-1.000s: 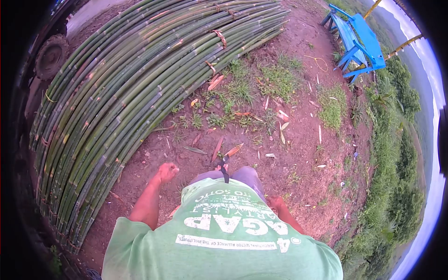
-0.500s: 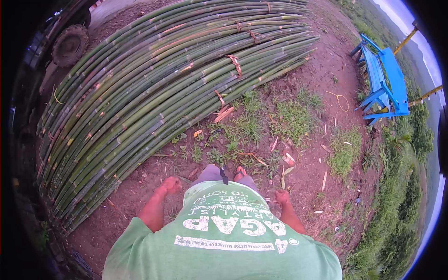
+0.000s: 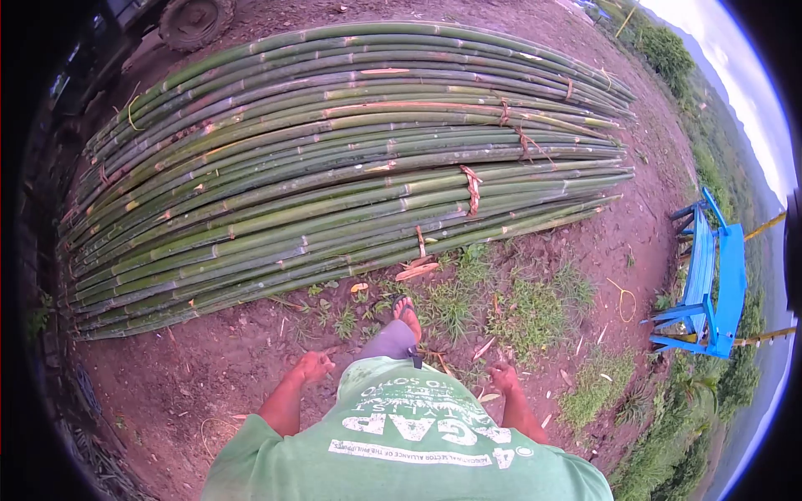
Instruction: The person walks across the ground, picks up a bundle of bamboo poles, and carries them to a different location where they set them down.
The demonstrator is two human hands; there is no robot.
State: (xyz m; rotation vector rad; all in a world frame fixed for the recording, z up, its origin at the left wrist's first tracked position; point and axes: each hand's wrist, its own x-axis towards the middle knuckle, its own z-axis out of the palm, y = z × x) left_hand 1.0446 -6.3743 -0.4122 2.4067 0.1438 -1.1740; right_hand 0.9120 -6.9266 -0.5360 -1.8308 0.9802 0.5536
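Observation:
My left hand hangs beside my body over the bare soil, its fingers loosely curled, with nothing visible in them. On the other side, my right hand is held low with its fingers bent in, and I see nothing in it either. Neither hand touches anything. In front of me lies a wide stack of long green bamboo poles, tied in bundles. A brown strip tie wraps one bundle, and another tie is around the nearest one. My sandaled foot is close to the stack's near edge.
A blue wooden bench stands at the right, near a grassy slope. A vehicle wheel is behind the stack at the upper left. Grass patches and dry strips lie on the reddish soil.
The view has turned, so the bamboo stack lies more level across it and the bench sits lower. One foot has stepped forward, nearer the poles. Both hands stay empty at my sides.

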